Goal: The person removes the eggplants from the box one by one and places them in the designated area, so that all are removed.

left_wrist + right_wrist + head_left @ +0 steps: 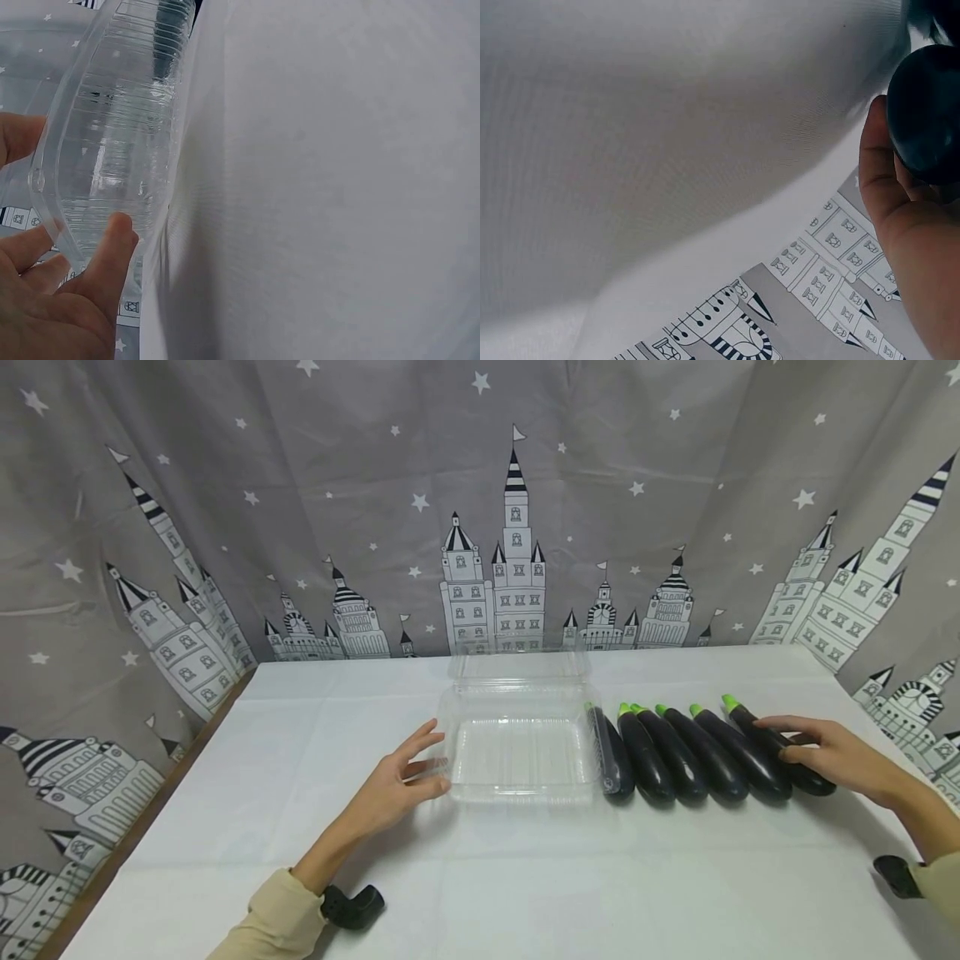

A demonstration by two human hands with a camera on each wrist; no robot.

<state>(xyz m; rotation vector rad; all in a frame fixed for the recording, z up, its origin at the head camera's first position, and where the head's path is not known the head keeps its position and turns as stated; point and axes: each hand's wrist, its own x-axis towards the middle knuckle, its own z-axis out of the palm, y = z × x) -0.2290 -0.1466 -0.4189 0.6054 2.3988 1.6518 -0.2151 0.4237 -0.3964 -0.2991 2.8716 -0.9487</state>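
An open-lidded clear plastic container [522, 793] stands at the middle of the table. My left hand [401, 785] is at its left side, fingers spread and fairly straight, fingertips right at the rim. In the left wrist view the thumb [111, 259] overlaps the container's [82, 150] side. Several dark eggplants with green stem ends lie slanted in a row right of the container; the leftmost eggplant [617, 768] is partly seen through its clear edge. My right hand [832, 752] grips the rightmost eggplant [813, 783], whose rounded end [926, 116] fills the right wrist view's right edge.
A white cloth [525, 893] covers the table. Behind and at both sides hangs a grey curtain [337, 460] printed with castles and stars. The container's raised lid [517, 667] leans back near the table's far edge. A brown table edge [142, 810] shows at left.
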